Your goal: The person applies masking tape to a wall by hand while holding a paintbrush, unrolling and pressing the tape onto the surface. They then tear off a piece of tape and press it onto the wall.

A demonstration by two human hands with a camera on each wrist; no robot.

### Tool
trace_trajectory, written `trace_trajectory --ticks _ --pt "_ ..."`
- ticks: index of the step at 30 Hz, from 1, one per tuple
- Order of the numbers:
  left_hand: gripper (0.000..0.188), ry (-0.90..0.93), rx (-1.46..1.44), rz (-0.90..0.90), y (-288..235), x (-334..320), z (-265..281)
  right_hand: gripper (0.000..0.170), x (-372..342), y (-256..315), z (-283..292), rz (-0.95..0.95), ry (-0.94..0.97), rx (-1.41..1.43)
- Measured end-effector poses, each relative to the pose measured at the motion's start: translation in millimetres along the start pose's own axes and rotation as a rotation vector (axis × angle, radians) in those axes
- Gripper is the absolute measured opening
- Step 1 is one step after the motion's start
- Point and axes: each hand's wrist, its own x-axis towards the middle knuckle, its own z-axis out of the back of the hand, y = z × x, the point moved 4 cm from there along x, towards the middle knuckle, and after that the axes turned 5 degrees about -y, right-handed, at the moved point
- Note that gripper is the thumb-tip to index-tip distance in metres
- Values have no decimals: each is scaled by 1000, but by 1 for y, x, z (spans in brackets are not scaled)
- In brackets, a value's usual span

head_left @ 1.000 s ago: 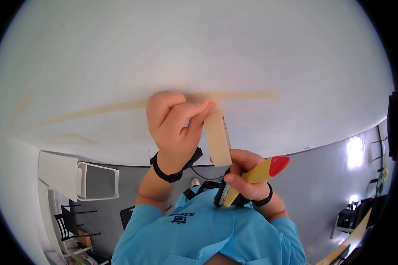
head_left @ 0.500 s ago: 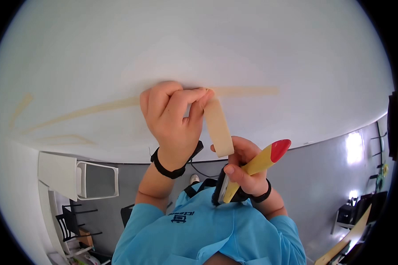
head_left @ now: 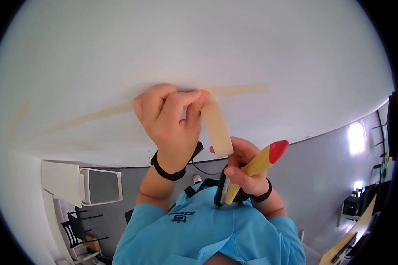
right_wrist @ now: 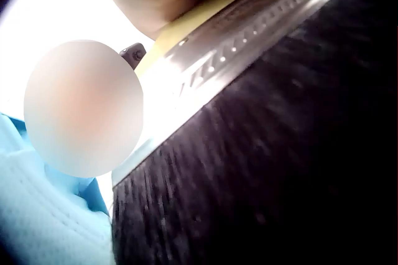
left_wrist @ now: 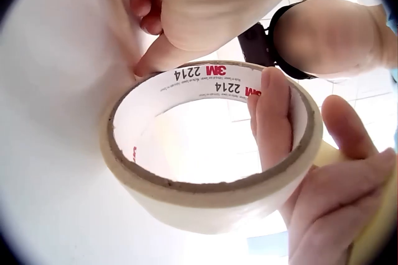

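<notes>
The left hand [head_left: 170,121] is up at the white wall [head_left: 199,48]. Its grip is narrow: the thumb and a finger pinch the tape of the roll [head_left: 219,134] at its top end, right by the wall. The other fingers are bent.

The roll is in front of the wall, between the two hands. It is pale yellow outside and white inside, with "3M" and "2214" printed in the ring. I cannot tell if its side touches the wall.

The right hand [head_left: 245,170] has two things. One finger goes inside the ring of the roll, and its grip is wrapped round the yellow handle of the brush [head_left: 258,163]. The handle has a red tip that points up and to the right. The metal part [right_wrist: 217,60] is shiny, and the hairs [right_wrist: 249,147] are black and thick. They are down near the blue shirt [head_left: 194,234].

A long strip [head_left: 241,89] of tape is on the wall and shows on both sides of the left hand. A short slanted piece [head_left: 20,117] is far to the left.

Each wrist has a black band. Low on the left are a white chair [head_left: 102,186] and a black chair [head_left: 71,229], on a grey floor [head_left: 316,176].
</notes>
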Motion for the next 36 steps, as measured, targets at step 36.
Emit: trace_trajectory --ticks 36 --pt "23 -11 -173 -164 -36 -6 -41 48 -16 18 19 4 -3 -98"
